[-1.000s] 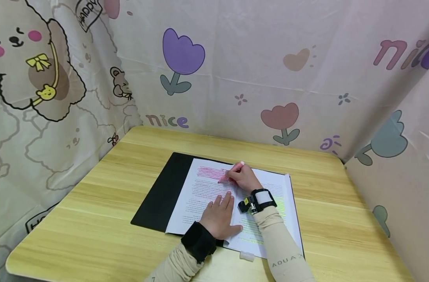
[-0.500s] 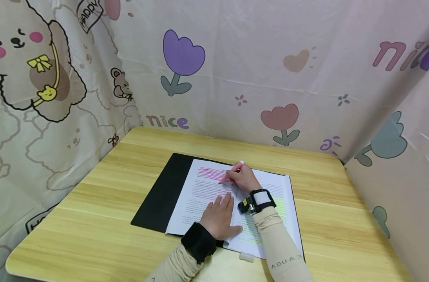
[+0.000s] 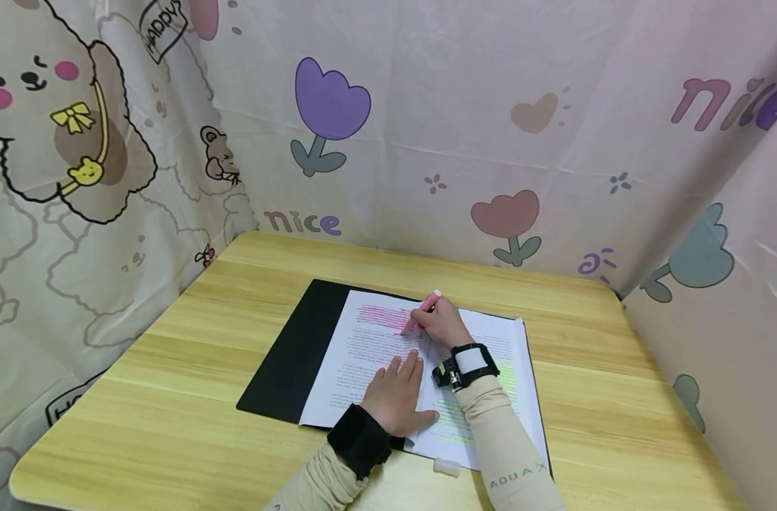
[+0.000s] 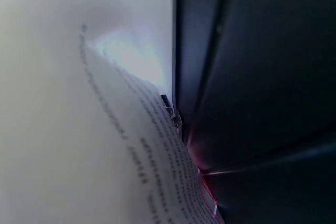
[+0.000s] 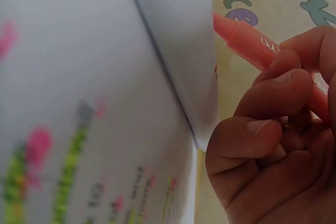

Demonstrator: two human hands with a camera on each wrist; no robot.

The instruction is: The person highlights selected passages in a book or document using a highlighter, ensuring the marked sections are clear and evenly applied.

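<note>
My right hand (image 3: 445,325) grips a pink highlighter (image 5: 252,43), its tip down on the left printed page (image 3: 327,376) just under a block of pink-marked lines. In the right wrist view the fingers are curled round the barrel. My left hand (image 3: 394,397) lies flat over the lower part of that page near the fold, fingers spread and thumb reaching right. Yellow and pink marks show on the right page (image 3: 503,333), partly hidden by the right forearm. Both pages rest in an open black folder (image 3: 286,355). The left wrist view shows close print and a dark cover.
The folder lies on a light wood table (image 3: 171,383). A small whitish block (image 3: 447,467) sits at the folder's front edge, beside the right sleeve. Printed curtains (image 3: 401,128) hang behind and on both sides of the table.
The highlighter tip has slid slightly right along a line of text, with the right hand moving a little. The left hand stays in place on the page.
</note>
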